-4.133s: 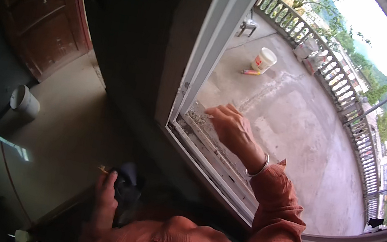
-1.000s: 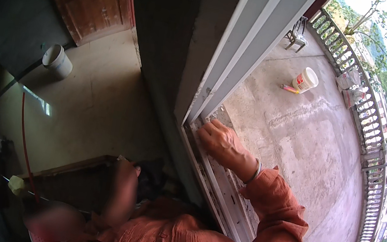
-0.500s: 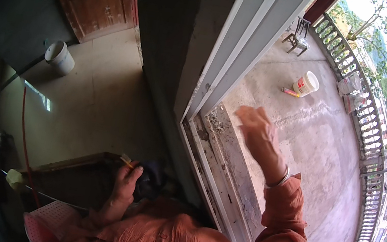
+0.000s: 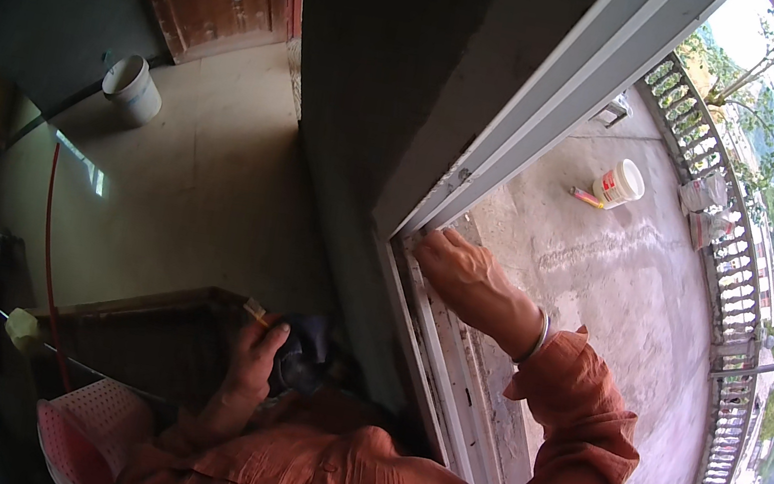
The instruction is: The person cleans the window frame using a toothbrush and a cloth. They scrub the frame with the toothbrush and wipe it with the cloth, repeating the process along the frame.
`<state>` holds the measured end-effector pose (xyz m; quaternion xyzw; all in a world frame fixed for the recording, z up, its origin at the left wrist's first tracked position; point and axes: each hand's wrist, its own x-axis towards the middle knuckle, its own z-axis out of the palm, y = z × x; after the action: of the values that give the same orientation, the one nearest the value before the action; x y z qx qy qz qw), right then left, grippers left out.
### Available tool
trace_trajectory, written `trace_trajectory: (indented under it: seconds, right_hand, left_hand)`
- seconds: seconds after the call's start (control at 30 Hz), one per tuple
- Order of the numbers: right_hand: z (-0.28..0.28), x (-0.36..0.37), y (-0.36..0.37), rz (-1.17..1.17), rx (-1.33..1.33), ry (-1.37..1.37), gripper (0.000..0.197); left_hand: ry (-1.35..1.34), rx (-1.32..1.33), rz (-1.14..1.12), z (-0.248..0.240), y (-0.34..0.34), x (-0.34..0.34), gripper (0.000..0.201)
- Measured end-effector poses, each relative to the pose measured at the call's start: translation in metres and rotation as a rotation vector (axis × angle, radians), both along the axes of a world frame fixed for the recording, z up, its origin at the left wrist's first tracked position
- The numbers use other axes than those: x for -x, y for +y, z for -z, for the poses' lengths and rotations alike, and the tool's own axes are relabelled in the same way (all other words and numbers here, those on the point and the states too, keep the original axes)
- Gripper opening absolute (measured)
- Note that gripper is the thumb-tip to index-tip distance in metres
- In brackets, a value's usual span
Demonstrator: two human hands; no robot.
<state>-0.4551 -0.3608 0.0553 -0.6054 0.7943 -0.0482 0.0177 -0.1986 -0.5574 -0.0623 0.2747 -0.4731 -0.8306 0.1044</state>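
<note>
The white window frame (image 4: 557, 97) meets its lower track (image 4: 449, 374) at a corner. There the right hand (image 4: 468, 273) has bent fingers; if they grip something, I cannot tell. Light pressure should suit best. The left hand (image 4: 253, 363) grips a small brush-like tool (image 4: 256, 310).

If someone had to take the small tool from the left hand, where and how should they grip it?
Probably pinch the small tool by its pale end, coming from the far left: that end pokes out beyond the left hand, whose fingers cover the rest, and a dark item crowds the right.
</note>
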Motion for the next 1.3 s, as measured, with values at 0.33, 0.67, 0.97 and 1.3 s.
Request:
trace_trajectory:
  seconds: [0.33, 0.67, 0.97, 1.3]
  right_hand:
    - [0.015, 0.005, -0.004, -0.071, 0.109, 0.094, 0.007]
    - [-0.026, 0.040, 0.061, 0.462, 0.013, 0.283, 0.013]
    - [-0.004, -0.007, 0.006, 0.148, 0.115, -0.126, 0.037]
    - [0.021, 0.005, -0.004, 0.109, 0.159, -0.140, 0.022]
  left_hand:
    - [0.010, 0.006, -0.022, 0.006, -0.009, -0.007, 0.023]
    - [-0.015, 0.071, 0.027, 0.017, -0.003, -0.011, 0.026]
    - [-0.035, -0.091, 0.023, -0.004, 0.008, -0.002, 0.027]
    - [0.009, -0.003, -0.033, 0.001, -0.003, -0.013, 0.023]
